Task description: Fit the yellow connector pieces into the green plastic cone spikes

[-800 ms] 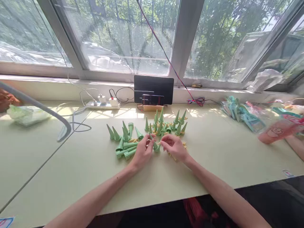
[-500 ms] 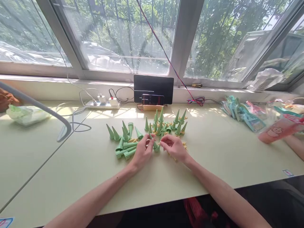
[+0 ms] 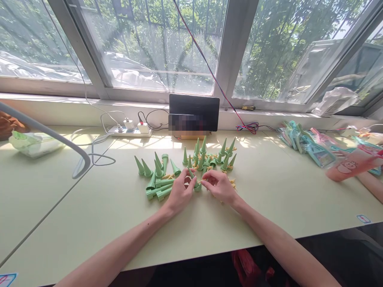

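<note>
My left hand (image 3: 181,190) holds a green cone-shaped watering spike (image 3: 196,185), tip up and tilted, between thumb and fingers. At the side of its base, my right hand (image 3: 220,185) pinches a small yellow piece (image 3: 200,182), mostly hidden by the fingertips. Left of my hands, several green spikes (image 3: 158,169) stand or lie in a group. Behind my hands stand more green spikes (image 3: 223,149) with yellow pieces on their sides. Loose yellow pieces (image 3: 232,184) lie beside and partly under my right hand.
A dark tablet (image 3: 194,107) leans at the back near a power strip (image 3: 130,133). A grey curved tube (image 3: 60,139) crosses the left. On the right, a person's arm (image 3: 372,183) reaches by a pink pouch (image 3: 347,165) and packaged teal items (image 3: 308,143).
My hands stay almost in place at the spike, with slight finger movement. On the right, the other person's hand and packages have shifted a little.
</note>
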The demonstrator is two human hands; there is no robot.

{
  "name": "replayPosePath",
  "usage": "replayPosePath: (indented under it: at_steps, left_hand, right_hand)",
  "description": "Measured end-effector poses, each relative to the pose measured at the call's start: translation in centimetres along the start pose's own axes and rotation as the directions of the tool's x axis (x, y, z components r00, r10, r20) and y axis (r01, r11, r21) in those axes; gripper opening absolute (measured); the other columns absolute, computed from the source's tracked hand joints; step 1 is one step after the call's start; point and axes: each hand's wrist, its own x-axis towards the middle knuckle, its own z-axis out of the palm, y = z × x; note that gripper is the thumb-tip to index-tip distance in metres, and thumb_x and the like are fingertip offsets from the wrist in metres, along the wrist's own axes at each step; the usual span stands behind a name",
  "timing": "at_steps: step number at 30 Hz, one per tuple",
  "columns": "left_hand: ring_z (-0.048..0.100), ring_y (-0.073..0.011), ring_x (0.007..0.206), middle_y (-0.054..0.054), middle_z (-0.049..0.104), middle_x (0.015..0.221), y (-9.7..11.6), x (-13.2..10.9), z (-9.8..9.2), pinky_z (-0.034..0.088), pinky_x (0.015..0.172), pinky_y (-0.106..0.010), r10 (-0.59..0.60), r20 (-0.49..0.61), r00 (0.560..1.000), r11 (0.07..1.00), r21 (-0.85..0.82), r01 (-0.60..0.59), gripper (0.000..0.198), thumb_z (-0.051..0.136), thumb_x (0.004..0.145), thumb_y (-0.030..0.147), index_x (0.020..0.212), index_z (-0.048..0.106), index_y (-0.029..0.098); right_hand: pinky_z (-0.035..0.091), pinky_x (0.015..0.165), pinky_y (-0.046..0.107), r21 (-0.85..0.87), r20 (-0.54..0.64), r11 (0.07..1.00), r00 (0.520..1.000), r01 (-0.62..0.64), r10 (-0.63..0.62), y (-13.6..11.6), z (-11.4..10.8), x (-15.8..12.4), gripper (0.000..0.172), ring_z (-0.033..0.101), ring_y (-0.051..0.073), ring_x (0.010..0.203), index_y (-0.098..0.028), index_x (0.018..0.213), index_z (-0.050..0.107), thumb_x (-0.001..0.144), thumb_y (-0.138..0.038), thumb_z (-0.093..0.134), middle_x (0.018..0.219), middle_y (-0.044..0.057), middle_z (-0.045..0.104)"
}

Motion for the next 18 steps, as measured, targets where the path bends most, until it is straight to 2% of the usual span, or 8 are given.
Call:
replayPosePath:
  at_steps: [4, 9, 18]
  left_hand:
    - [0.054, -0.0107, 0.067, -0.001, 0.059, 0.092, -0.12, -0.10, 0.00, 0.044, 0.053, -0.021, 0.020, 0.024, 1.000, 0.999, 0.030, -0.020, 0.025, 0.056, 0.092, 0.037, 0.110, 0.051, 0.021]
    - [0.060, -0.0135, 0.072, -0.003, 0.063, 0.093, -0.24, -0.18, 0.02, 0.049, 0.056, -0.023, 0.025, 0.038, 0.999, 0.999, 0.027, -0.026, 0.030, 0.058, 0.090, 0.036, 0.114, 0.049, 0.021]
    - [0.060, -0.0141, 0.070, -0.002, 0.064, 0.087, -0.07, -0.20, -0.08, 0.049, 0.056, -0.024, 0.011, 0.081, 0.997, 0.999, 0.039, -0.014, 0.031, 0.058, 0.089, 0.036, 0.115, 0.051, 0.020]
  right_hand:
    - [0.048, 0.056, 0.026, -0.017, 0.003, 1.000, 1.000, 0.009, -0.009, 0.18, 0.07, -0.04, 0.010, 0.055, 0.013, 0.060, -0.019, 0.086, 0.063, 0.085, -0.028, 0.067, 0.081, 0.002, 0.066]
    - [0.048, 0.056, 0.026, -0.020, 0.021, 1.000, 1.000, 0.016, -0.015, 0.04, 0.02, -0.15, 0.010, 0.056, 0.013, 0.061, -0.020, 0.089, 0.064, 0.085, -0.029, 0.067, 0.083, 0.002, 0.066]
    - [0.050, 0.057, 0.027, 0.019, 0.042, 1.000, 0.999, -0.022, 0.021, 0.35, -0.18, -0.06, 0.019, 0.058, 0.013, 0.063, -0.020, 0.098, 0.064, 0.084, -0.033, 0.070, 0.084, 0.001, 0.066]
